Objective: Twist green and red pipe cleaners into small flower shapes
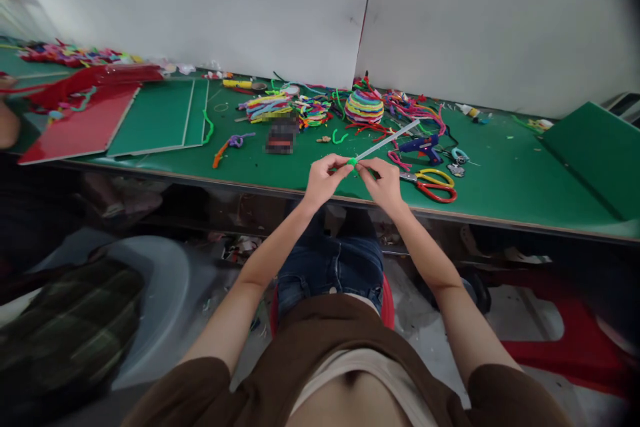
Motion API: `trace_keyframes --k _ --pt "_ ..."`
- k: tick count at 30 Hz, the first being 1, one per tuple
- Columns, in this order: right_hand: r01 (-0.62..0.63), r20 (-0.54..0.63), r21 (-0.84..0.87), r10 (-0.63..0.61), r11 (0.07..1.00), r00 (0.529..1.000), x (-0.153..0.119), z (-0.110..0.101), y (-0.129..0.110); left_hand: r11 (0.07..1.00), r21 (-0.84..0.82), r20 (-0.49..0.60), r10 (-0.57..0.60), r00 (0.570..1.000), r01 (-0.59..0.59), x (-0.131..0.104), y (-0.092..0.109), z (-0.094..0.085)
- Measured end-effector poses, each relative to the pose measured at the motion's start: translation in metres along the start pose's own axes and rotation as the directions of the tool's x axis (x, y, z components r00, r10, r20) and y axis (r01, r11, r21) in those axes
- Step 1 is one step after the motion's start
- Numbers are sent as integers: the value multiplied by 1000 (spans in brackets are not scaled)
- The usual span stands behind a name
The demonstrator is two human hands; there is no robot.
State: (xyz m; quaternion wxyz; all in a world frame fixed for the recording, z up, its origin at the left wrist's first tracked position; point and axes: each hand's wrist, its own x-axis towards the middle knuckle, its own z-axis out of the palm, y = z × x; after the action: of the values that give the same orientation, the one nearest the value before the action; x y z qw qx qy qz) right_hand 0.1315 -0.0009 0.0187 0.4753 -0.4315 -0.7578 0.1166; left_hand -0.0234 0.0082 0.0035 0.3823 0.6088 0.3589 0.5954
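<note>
A small bright green fuzzy piece (353,161) is pinched between my two hands above the table's front edge. My left hand (326,178) grips its left side with thumb and forefinger. On its other side, my right hand (381,181) has its fingers closed on the same piece. A pale translucent stick (387,140) runs up and right from just behind the green piece; whether it touches the piece, I cannot tell. Right of my right hand lie scissors (434,184) with yellow and red handles, and a blue glue gun (421,145) is behind them.
On the green table (505,180), a striped ball (364,107) and bundles of coloured pipe cleaners (267,107) line the back. Green boards (155,117) and a red one (85,123) lie left. Another green board (595,157) stands right. Someone's arm (7,120) shows at far left.
</note>
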Motion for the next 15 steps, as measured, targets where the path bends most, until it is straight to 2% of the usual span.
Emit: trace_keyframes --k 3,6,8,11,13,15 --pt "46 7 -96 -45 994 999 -2 0 -5 998 45 -167 52 985 -45 -5 -6 14" --pt "89 55 -174 -80 981 995 -1 -1 -5 998 -60 -236 21 972 -36 -5 -10 22" --pt "113 99 -177 -97 978 990 2 -3 -1 977 -209 -165 -76 983 40 -3 -10 22" --pt "181 184 -180 -148 967 972 5 -8 4 896 -373 67 -232 970 240 -4 -7 16" --pt "241 234 -240 -185 940 954 6 -12 5 872 -394 141 -256 956 291 -7 -4 12" --pt "297 277 -332 -209 895 938 6 -15 2 894 -358 150 -231 961 271 -11 -2 10"
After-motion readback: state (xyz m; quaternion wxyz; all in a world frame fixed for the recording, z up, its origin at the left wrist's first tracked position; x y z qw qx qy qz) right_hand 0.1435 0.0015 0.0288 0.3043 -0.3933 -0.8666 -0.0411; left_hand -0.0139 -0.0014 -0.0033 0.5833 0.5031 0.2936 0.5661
